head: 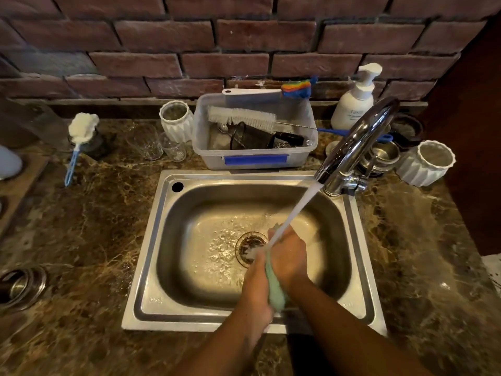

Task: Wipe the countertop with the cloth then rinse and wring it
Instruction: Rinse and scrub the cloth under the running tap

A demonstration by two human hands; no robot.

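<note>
A pale green cloth (274, 289) is bunched into a long roll over the steel sink (151, 267). My left hand (256, 287) grips its nearer part and my right hand (288, 253) grips its farther part, the two hands pressed close together. Water streams from the chrome faucet (355, 142) down onto the cloth and my hands. It splashes around the drain (248, 246). The brown marble countertop (81, 226) surrounds the sink.
Behind the sink stands a plastic tub (254, 156) with brushes and a strainer. White ribbed pots (177, 122) (428, 164), drinking glasses (147, 143), a soap pump bottle (355, 101), a sponge brush (78, 139) and a steel bowl (19, 287) sit on the counter. A brick wall rises behind.
</note>
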